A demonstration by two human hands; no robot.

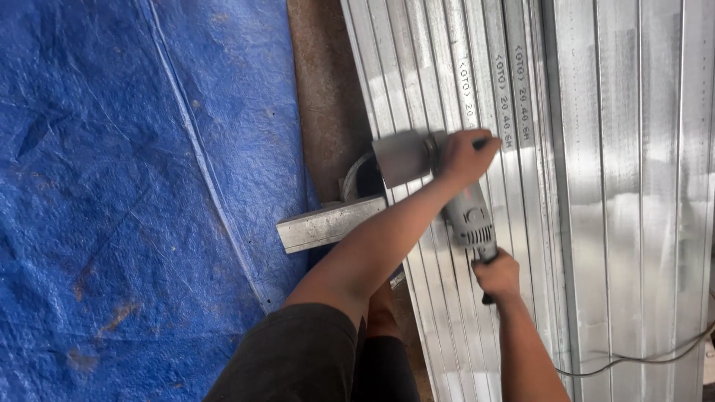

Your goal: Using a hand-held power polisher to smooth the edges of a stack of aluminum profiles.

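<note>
A grey angle grinder [468, 219] lies across a stack of galvanised steel channels [439, 82]. My left hand [467, 155] grips the side handle at its head, beside the grey blade guard [403, 156]. My right hand [497, 274] is closed round the rear of the grinder's body. The dark cutting disc [365, 179] sits at the left edge of the stack, above a short steel offcut [328, 223] that juts out to the left. My dark-clothed knee [298, 357] is at the bottom.
A blue tarpaulin [134, 201] covers the ground on the left. A rusty brown strip [324, 97] runs between it and the channels. More silvery sheet metal profiles [640, 186] fill the right side. A thin cable [640, 359] trails at bottom right.
</note>
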